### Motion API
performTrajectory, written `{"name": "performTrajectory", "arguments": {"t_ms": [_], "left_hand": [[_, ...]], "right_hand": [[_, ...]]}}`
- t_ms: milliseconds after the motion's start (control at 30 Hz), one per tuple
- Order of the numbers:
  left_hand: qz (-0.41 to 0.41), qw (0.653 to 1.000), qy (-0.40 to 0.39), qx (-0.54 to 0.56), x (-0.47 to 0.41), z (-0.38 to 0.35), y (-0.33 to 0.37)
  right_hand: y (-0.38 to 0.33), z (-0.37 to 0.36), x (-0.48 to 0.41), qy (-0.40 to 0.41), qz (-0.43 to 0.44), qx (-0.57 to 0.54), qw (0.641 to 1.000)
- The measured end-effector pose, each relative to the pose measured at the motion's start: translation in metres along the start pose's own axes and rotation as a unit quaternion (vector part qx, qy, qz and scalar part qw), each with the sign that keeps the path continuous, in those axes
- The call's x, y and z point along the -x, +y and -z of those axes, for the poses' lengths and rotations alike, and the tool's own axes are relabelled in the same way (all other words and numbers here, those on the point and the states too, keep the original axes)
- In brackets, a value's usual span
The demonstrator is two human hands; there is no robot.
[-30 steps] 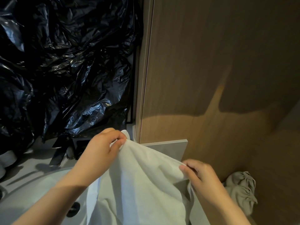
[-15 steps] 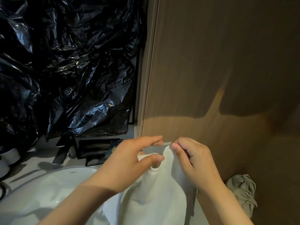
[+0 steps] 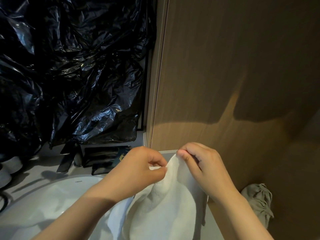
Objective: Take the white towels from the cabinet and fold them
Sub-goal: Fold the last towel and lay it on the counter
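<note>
A white towel [image 3: 166, 207] hangs folded in half in front of me, over the counter edge by the white basin [image 3: 43, 201]. My left hand [image 3: 136, 172] pinches one top corner between thumb and fingers. My right hand [image 3: 202, 167] pinches the other top corner right beside it, so both corners meet at the top of the towel. The lower part of the towel runs out of the bottom of the view.
A crumpled black plastic sheet [image 3: 69, 66] covers the wall on the left. Dark flat items [image 3: 103, 156] lie on the counter behind the basin. A wooden cabinet panel [image 3: 233, 66] stands on the right. A grey crumpled cloth [image 3: 258, 201] lies low at the right.
My hands, held apart with the towel spread between them a second ago, have come together, bringing the two top corners of the towel side by side.
</note>
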State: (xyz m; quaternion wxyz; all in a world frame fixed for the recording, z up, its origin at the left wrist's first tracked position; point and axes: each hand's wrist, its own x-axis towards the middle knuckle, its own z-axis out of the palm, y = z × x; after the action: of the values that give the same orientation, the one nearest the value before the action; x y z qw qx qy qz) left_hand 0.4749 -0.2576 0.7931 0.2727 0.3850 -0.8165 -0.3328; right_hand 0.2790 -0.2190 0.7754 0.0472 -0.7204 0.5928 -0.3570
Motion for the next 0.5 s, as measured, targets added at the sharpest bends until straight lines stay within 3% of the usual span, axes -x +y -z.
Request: {"name": "performTrajectory", "arguments": {"t_ms": [200, 333, 500], "left_hand": [[0.016, 0.991, 0.131, 0.013, -0.006, 0.013, -0.019], [0.032, 0.989, 0.147, -0.010, -0.003, 0.019, -0.031], [0.044, 0.985, 0.162, -0.025, 0.002, 0.028, -0.043]], "right_hand": [[0.019, -0.007, 0.007, -0.037, -0.041, -0.025, 0.998], [0.041, -0.016, 0.017, -0.059, -0.106, -0.001, 0.993], [0.044, -0.031, 0.025, -0.107, -0.157, -0.053, 0.980]]}}
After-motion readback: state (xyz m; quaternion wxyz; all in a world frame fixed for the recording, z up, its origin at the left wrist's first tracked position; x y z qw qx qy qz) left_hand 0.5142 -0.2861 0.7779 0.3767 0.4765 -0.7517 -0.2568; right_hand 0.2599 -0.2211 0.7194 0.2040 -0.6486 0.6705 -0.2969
